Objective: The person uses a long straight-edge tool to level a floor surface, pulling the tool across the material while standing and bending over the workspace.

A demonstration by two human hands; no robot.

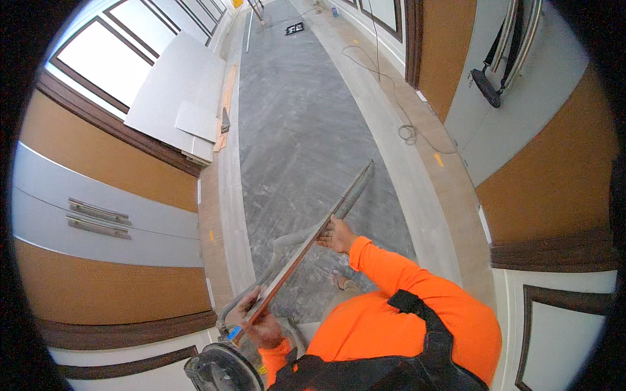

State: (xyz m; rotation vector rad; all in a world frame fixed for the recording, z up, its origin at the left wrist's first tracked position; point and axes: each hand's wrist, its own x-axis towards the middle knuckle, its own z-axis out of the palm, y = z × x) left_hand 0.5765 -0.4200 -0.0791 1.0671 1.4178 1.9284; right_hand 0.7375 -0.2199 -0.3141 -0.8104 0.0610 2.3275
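Observation:
A long, thin strip (pixel 297 264) with a reddish-brown lower part slants across in front of me, from low left up to the right. Its near end is in my left hand (pixel 264 326), whose fingers close around it, slightly blurred. Further along, my right hand (pixel 338 236) grips the strip from its right side. Just behind it runs a grey hose (pixel 285 241), partly covered by the strip, curving down to a machine with a round black top (pixel 225 370) by my left forearm. The strip's material is not clear.
The corridor floor is dusty grey (pixel 306 111) with paler borders. White panels (pixel 173 88) and a wooden board (pixel 228 94) lean or lie along the left wall. A thin cable (pixel 407 133) coils at the right. Doors with metal handles (pixel 98 218) stand on both sides.

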